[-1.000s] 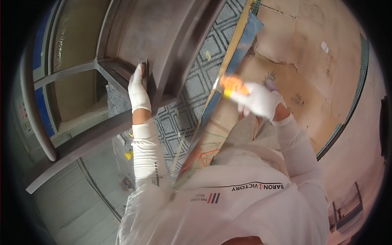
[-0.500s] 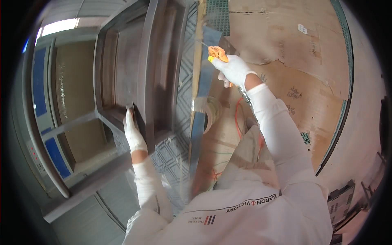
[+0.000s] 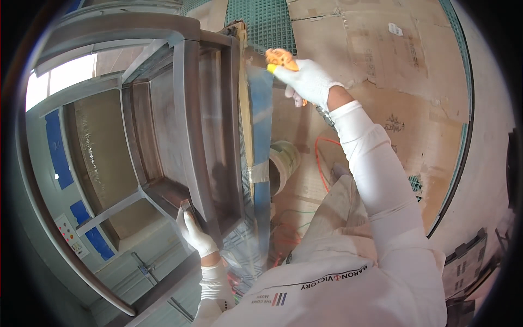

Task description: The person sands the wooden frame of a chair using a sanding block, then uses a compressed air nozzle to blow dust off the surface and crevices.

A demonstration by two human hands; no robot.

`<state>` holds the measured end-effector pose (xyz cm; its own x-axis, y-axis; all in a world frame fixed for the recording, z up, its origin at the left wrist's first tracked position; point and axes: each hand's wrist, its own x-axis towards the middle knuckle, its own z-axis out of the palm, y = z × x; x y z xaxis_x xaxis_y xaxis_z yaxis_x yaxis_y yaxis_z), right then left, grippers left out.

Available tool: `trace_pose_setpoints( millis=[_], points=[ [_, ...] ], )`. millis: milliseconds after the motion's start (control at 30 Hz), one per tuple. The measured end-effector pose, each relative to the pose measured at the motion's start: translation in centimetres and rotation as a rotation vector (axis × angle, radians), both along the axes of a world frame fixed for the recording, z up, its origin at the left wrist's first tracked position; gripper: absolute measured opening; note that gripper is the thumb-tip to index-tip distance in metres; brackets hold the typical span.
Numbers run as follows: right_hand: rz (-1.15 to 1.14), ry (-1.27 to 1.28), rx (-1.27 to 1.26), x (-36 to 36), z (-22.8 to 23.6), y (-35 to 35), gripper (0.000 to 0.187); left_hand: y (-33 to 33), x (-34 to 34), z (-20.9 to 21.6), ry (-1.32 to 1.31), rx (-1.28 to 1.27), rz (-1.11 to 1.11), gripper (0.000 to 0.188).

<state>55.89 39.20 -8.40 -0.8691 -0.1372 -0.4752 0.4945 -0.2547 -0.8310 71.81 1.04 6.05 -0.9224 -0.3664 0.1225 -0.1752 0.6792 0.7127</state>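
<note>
A dark brown wooden furniture frame (image 3: 188,109) with recessed panels stands tilted at the left. My left hand (image 3: 197,237), in a white glove, is closed round a small flat block (image 3: 186,205), like a sanding block, against the frame's lower edge. My right hand (image 3: 313,82), also gloved, grips an orange air blow gun (image 3: 282,59) with a yellow part by the thumb. Its front end points left toward the frame, above the bench edge; the nozzle is too blurred to make out.
A bench edge with blue covering (image 3: 261,114) runs beside the frame. Below it sits a round bucket (image 3: 283,163), near an orange hose (image 3: 317,158). Cardboard (image 3: 381,71) covers the floor, with green grating (image 3: 261,27) at the far end. Blue-marked panels (image 3: 59,144) stand at far left.
The furniture frame has turned and shifted, so its top rail now shows at upper left. My left hand sits lower and further right in view. My right hand has moved slightly left and up.
</note>
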Motion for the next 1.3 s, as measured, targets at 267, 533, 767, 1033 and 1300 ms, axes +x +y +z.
trace_pose_setpoints(
  millis=[267, 533, 767, 1033, 1300],
  points=[
    [0.202, 0.088, -0.127, 2.3, -0.4, -1.4, 0.04, 1.6, -0.2, 0.1, 0.033, -0.065, 0.071, 0.038],
    [0.042, 0.09, 0.042, 1.8, 1.3, 1.0, 0.04, 1.0, 0.5, -0.4, 0.015, -0.183, 0.155, 0.041],
    [0.234, 0.0, -0.192, -1.2, 2.7, 4.3, 0.038, 0.3, 0.3, -1.0, 0.024, -0.244, 0.165, 0.042],
    [0.212, -0.095, 0.05, -1.0, 3.3, 4.8, 0.038, 1.1, 0.6, -0.5, -0.015, -0.334, 0.199, 0.045],
    [0.287, -0.134, -0.006, -2.1, 4.2, 9.8, 0.041, 17.7, -4.0, -1.6, -0.128, -0.528, -0.508, 0.075]
  ],
)
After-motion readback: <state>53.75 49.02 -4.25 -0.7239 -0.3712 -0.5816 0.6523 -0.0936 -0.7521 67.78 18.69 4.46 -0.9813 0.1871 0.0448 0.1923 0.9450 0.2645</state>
